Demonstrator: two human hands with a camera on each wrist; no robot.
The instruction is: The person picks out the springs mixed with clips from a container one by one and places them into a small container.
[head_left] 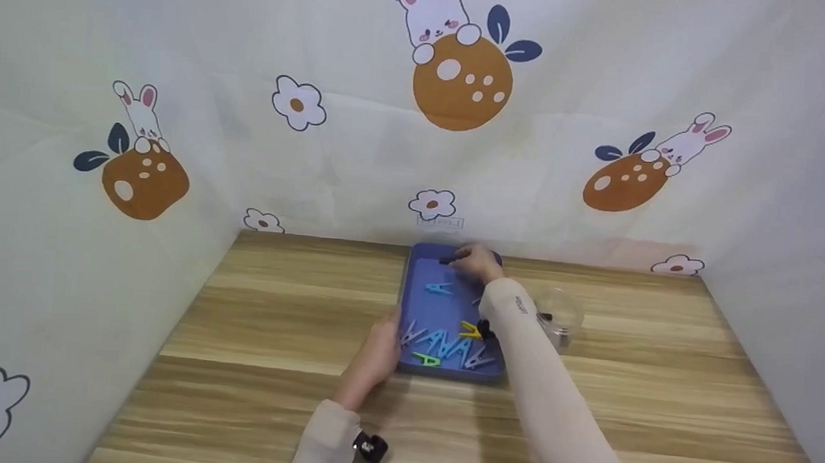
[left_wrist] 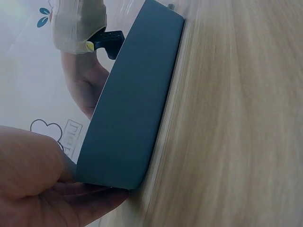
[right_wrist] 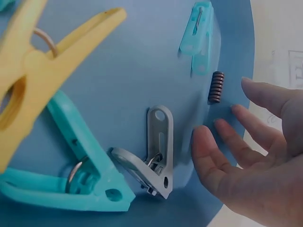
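Observation:
A blue tray (head_left: 410,274) lies lengthwise with several plastic clothespins in it: light blue ones, a yellow clothespin (head_left: 470,330), a green clothespin (head_left: 426,360) and greyish ones. My left hand (head_left: 379,347) grips the tray's left side; in the left wrist view its fingers meet the tray's lower corner. Over the tray's far end is my right hand (head_left: 478,263). In the right wrist view its fingers are spread and loosely bent beside a dark coil spring (right_wrist: 216,87), with a gap between. A grey clothespin (right_wrist: 158,151) and a teal clothespin (right_wrist: 198,35) lie nearby.
A clear round container (head_left: 559,316) with dark bits in it stands right of the tray, partly behind the right sleeve (head_left: 553,383). A patterned cloth (head_left: 352,156) rises behind the wooden table (head_left: 271,323) and at both sides.

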